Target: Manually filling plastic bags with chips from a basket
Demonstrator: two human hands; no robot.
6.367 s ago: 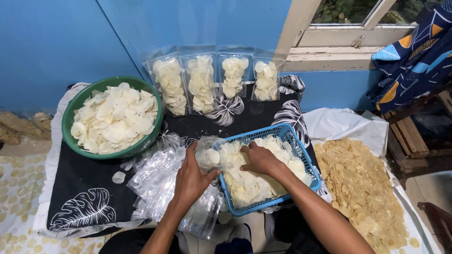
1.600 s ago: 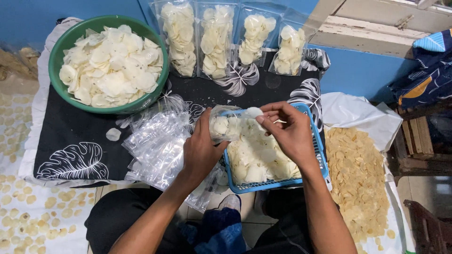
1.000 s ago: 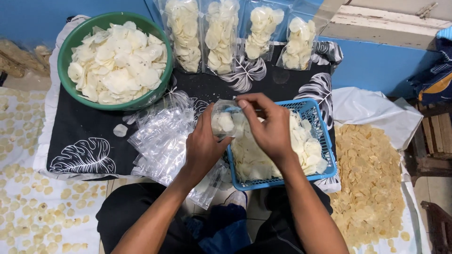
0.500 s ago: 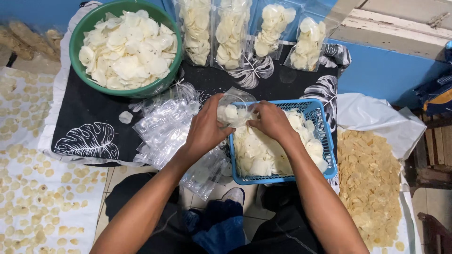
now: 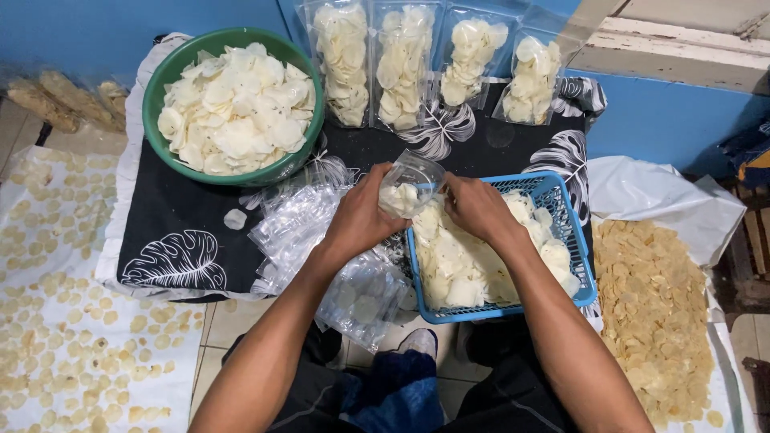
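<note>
1. The left hand (image 5: 362,215) grips a small clear plastic bag (image 5: 409,186) from the left side, fingers curled round it; the bag is partly filled with pale chips.
2. The right hand (image 5: 480,210) rests against the bag's right side. Its fingertips are hidden behind the bag and the hand itself, so whether they pinch the bag or a chip cannot be determined.
3. The bag is held above the upper-left corner of the blue plastic basket (image 5: 576,240), which contains white chips.
4. A pile of empty clear bags (image 5: 301,232) lies left of the basket, partly covered by the left forearm.
5. A green bowl (image 5: 160,96) of white chips stands on the black leaf-print cloth (image 5: 172,232), upper left.
6. Four filled bags (image 5: 401,68) lean against the blue wall; their tops are cut off by the frame edge.
7. A spread of yellowish chips (image 5: 654,313) lies on white sheeting at right, partly cut off below.
</note>
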